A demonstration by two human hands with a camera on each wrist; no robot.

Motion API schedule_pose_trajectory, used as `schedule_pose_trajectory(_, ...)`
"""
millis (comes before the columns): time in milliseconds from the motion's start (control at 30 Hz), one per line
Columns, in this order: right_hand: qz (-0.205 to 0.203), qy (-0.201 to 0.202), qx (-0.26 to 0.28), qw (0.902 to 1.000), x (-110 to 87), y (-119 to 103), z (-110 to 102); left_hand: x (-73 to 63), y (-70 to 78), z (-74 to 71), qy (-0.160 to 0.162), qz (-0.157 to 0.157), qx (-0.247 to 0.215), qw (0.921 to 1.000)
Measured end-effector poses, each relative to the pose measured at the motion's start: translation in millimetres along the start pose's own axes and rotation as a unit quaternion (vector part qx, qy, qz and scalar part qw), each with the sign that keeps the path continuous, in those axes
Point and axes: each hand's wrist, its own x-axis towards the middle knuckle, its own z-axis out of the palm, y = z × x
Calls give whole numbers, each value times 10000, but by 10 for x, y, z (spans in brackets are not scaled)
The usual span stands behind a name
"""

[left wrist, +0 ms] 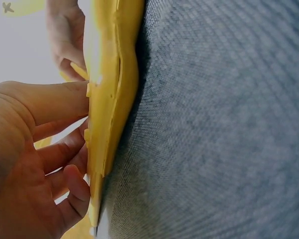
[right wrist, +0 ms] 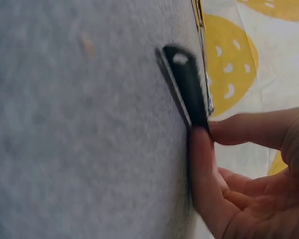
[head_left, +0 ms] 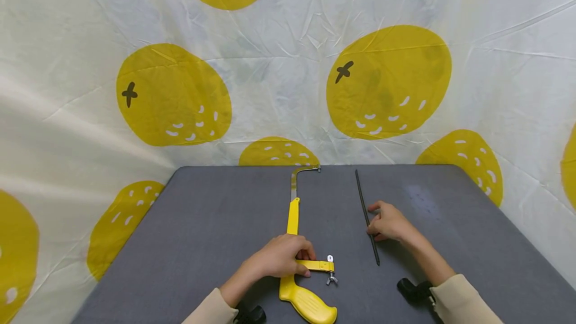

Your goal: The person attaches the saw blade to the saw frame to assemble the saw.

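A yellow hacksaw frame (head_left: 310, 304) lies on the grey tabletop, its handle toward me and its bent metal end (head_left: 303, 169) at the far edge. My left hand (head_left: 283, 256) holds the frame just above the handle; in the left wrist view, thumb and fingers meet the yellow body (left wrist: 109, 99). Beside that hand, a short yellow arm carries a wing nut (head_left: 331, 279). To the right, my right hand (head_left: 390, 221) pinches a thin dark hacksaw blade (head_left: 361, 194) along its length. The right wrist view shows a hole in the blade's end (right wrist: 187, 79).
The grey tabletop (head_left: 216, 214) has rounded far corners. Behind it and at both sides hangs a white cloth (head_left: 279, 89) printed with large yellow fruit. A black wrist device (head_left: 411, 290) sits at the right cuff, another at the left.
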Motion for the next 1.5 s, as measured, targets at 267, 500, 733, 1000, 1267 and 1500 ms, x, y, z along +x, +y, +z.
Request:
schedule_pose_trajectory(267, 50, -450, 830, 9955, 2, 102, -96, -5, -13, 5, -60, 4, -56, 10000)
schedule_pose_trajectory(500, 155, -688, 1314, 9888, -11, 146, -159, -12, -17, 4, -70, 15, -129, 9999)
schedule_pose_trajectory(733, 302, -1037, 2086, 9720, 45, 189, -185, 4, -7, -5, -50, 24, -112, 9999)
schedule_pose_trajectory(1000, 223, -1285, 2422, 9614, 99, 209, -215, 18, -15, -9, -39, 26, -90, 9999)
schedule_pose_trajectory(1267, 35, -1427, 2551, 9563, 108, 177, -178, 23, -24, -5, 0, 87, -75, 9999)
schedule_pose_trajectory(1500, -177, -1587, 2601, 9523, 98, 123, -116, 18, -34, 1, -9, 128, -29, 9999)
